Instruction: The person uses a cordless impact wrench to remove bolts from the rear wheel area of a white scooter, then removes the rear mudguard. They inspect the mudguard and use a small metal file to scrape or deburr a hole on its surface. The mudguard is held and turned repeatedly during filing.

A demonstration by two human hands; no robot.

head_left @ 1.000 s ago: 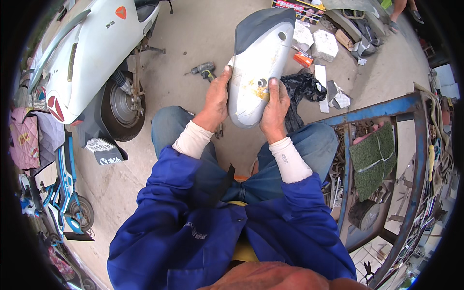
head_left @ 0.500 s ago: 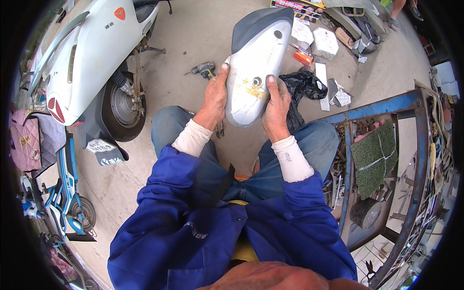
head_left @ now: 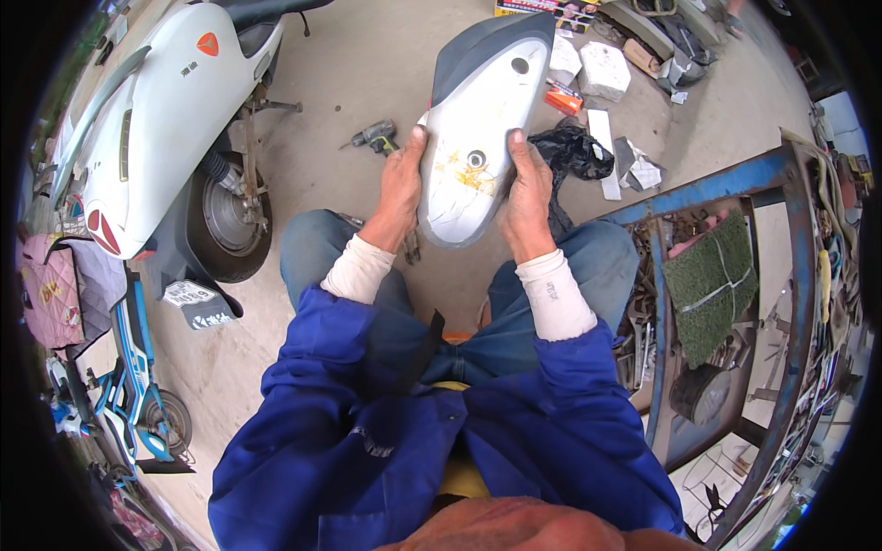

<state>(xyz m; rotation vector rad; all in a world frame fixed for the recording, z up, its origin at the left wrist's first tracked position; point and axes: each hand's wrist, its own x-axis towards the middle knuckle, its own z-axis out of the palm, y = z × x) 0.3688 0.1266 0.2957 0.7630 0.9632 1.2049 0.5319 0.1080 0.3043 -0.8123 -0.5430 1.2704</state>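
Between my hands, in front of my knees, is a long white and dark grey plastic scooter panel (head_left: 482,110). It has two round holes and yellow-brown stains, with fine cracks toward its near end. My left hand (head_left: 401,184) grips its left edge, thumb on top. Its right edge is held by my right hand (head_left: 528,193), thumb likewise on the face; the fingers underneath are mostly hidden. A cordless drill (head_left: 375,136) lies on the floor just left of the panel, apart from my hand. Crumpled black plastic (head_left: 570,154) lies behind my right hand.
A white scooter (head_left: 165,119) stands at the left, with a blue and white bike (head_left: 129,367) nearer. A blue metal frame (head_left: 717,188) holding tools and a green mat (head_left: 712,285) is on the right. White blocks (head_left: 604,72) and an orange box (head_left: 563,98) lie at the far right.
The panel has shifted slightly left and nearer in the picture, with both hands still gripping it. The surroundings have shifted a little as my head moved.
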